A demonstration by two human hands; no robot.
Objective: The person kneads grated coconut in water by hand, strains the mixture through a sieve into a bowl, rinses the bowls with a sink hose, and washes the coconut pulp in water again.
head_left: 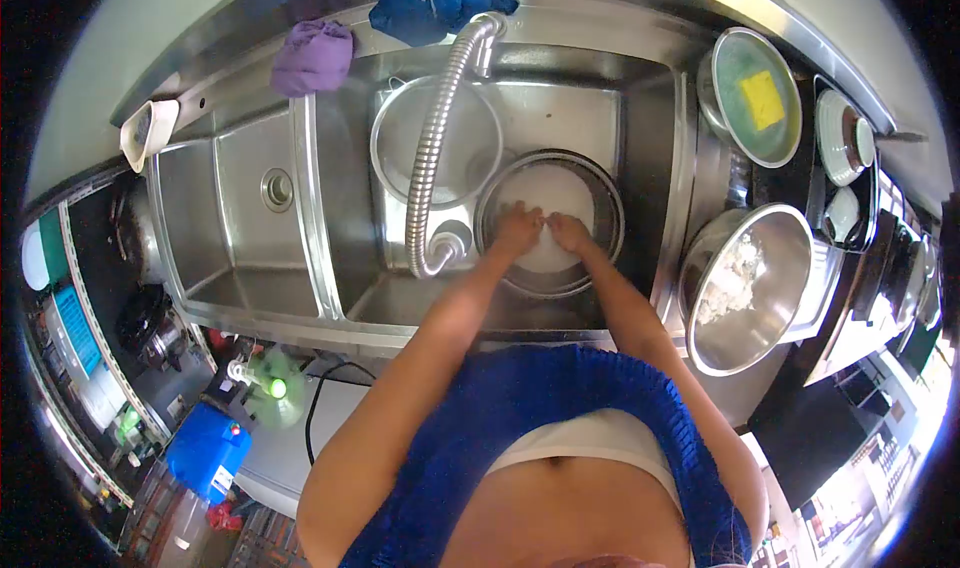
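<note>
A round metal basin (617, 220) with cloudy, whitish contents sits in the right-hand sink. My left hand (519, 231) and my right hand (570, 234) are over it, close together near its middle. The fingers of both hands are curled and look pinched. Anything between them is too small to make out. Left of the basin lies a round mesh strainer (390, 148), partly behind the flexible metal tap (432, 148).
A large steel bowl (770, 323) with whitish pieces stands on the right. Behind it, another bowl (790, 148) holds greenish liquid and a yellow sponge (762, 100). A purple cloth (313, 58) and blue cloths (440, 6) lie along the back ledge. A second sink (260, 138) is left.
</note>
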